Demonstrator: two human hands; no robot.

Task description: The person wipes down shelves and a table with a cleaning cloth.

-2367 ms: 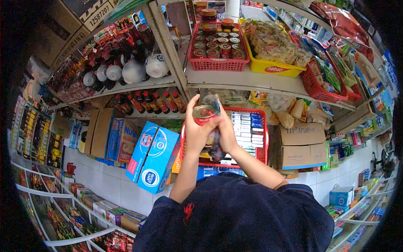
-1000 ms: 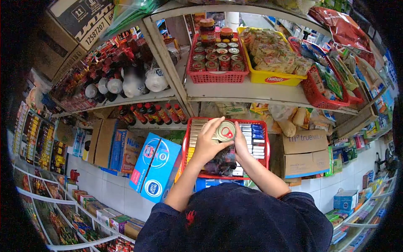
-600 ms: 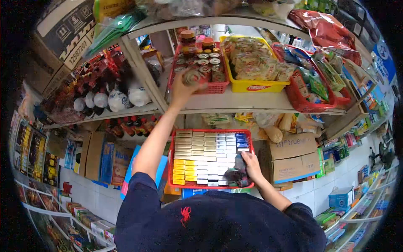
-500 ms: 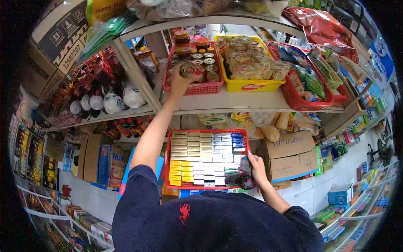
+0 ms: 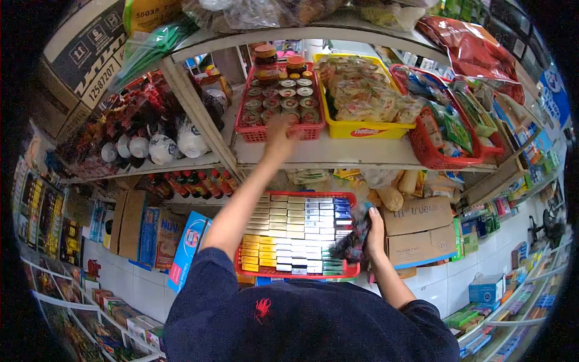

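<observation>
My left hand (image 5: 280, 143) is at the front rim of a red basket (image 5: 250, 134) on the shelf; motion blur smears its fingers. Rows of small cans (image 5: 288, 103) fill that basket, with brown-capped jars (image 5: 265, 66) at the back. My right hand (image 5: 376, 234) is closed around a dark, mottled, cloth-like bundle (image 5: 354, 241). This bundle hangs over the right side of a lower red tray (image 5: 356, 273). Gold, white, yellow and blue small boxes (image 5: 289, 232) are stacked in neat rows inside the tray.
A yellow basket (image 5: 371, 130) of packets and another red basket (image 5: 431, 154) stand farther right on the shelf. White-and-blue bowls (image 5: 163, 148) are at left. Cardboard boxes (image 5: 419, 241) flank the tray on the right. A shelf post (image 5: 199, 114) rises left of the cans.
My left hand has let go of a can, which is now among the others, and moved down and right. My right hand has lifted the dark bundle slightly off the tray's right edge.
</observation>
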